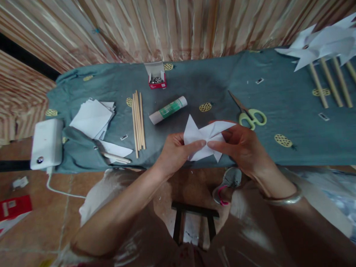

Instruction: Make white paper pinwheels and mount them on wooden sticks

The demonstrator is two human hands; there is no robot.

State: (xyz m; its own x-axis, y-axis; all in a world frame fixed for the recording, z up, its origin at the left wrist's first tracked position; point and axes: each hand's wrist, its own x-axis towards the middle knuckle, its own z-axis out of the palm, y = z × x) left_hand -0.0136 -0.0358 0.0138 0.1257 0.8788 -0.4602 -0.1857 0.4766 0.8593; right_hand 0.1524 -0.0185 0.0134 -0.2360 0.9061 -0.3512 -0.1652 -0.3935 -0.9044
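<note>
Between my two hands is a white paper pinwheel (200, 134) with its corners folded in toward the middle. My left hand (178, 148) grips its left side, the thumb pressing near the centre. My right hand (239, 144) grips the right side, its thumb also close to the centre; the other fingers are partly hidden behind the paper. Just beyond lies a glue stick (169, 109) with a green label. Scissors (249, 113) with light green handles rest near my right hand. Several wooden sticks (138, 121) lie left of my left hand.
An open red-and-white box (157, 80) of small metal pieces stands at the back. Stacked white paper (92, 117) and a white power bank (46, 144) with a cable are at the left. Finished pinwheels (315, 47) on sticks lie far right on the green tablecloth (300, 129).
</note>
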